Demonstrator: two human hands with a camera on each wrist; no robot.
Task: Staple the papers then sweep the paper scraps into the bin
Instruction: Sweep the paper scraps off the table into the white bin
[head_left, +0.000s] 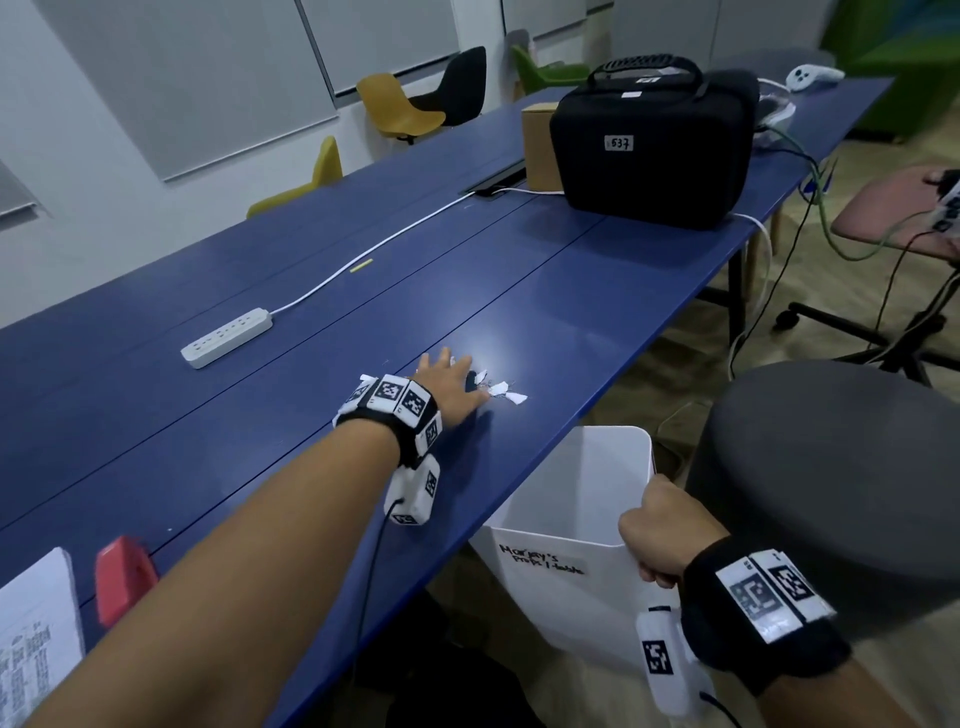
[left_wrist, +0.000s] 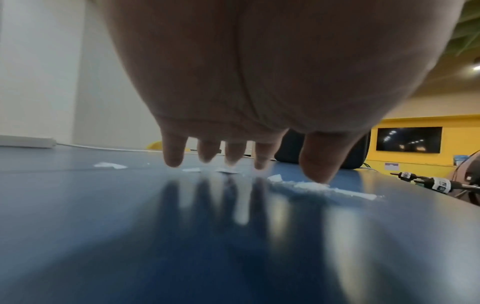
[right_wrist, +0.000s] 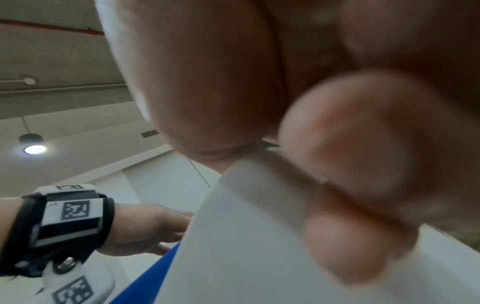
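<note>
Gripping the white bin (head_left: 571, 525) by its rim, the right hand (head_left: 662, 535) holds it below the table's (head_left: 260, 415) near edge. Left hand (head_left: 449, 387), fingers spread flat, rests among paper scraps (head_left: 506, 394) near that edge; sweep slowly, palm low, straight toward the bin's mouth.

1. My left hand (head_left: 451, 391) reaches forward, arm outstretched, palm down, fingers (left_wrist: 173, 153) straight and spread, tips touching the desk (head_left: 311, 426).
2. My right hand (head_left: 662, 535) sits low and near, grip curled tightly over the bin (head_left: 582, 525) rim.
</note>
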